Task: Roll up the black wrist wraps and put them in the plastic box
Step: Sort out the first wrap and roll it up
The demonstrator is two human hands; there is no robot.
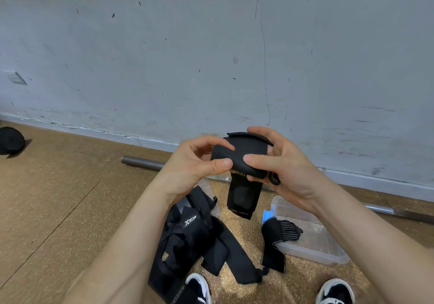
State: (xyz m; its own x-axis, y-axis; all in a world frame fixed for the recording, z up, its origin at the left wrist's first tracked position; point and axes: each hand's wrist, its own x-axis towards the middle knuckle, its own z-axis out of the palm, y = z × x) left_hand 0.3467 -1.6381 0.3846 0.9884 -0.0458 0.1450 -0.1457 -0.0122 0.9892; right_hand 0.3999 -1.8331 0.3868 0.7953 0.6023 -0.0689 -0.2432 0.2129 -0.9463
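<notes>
While both hands hold it up in the air beyond the plastic box [328, 255], the black wrist wrap [239, 160] is partly rolled, and its loose tail hangs straight down, ending just left of the box's far corner. The left hand [195, 160] pinches the roll's near edge between thumb and forefinger. The right hand [286, 170] curls round the other side, thumb pressed on the front. A striped wrap [280, 231] drapes over the box's left wall, half in and half out. Left of the box lies a tangled pile of black wraps [192, 238] on the cork-coloured floor, one marked XTEP. Behind the box a metal bar [143, 163] runs along the foot of the grey wall. Nearer than the box are two black-and-white shoes [335, 290].
</notes>
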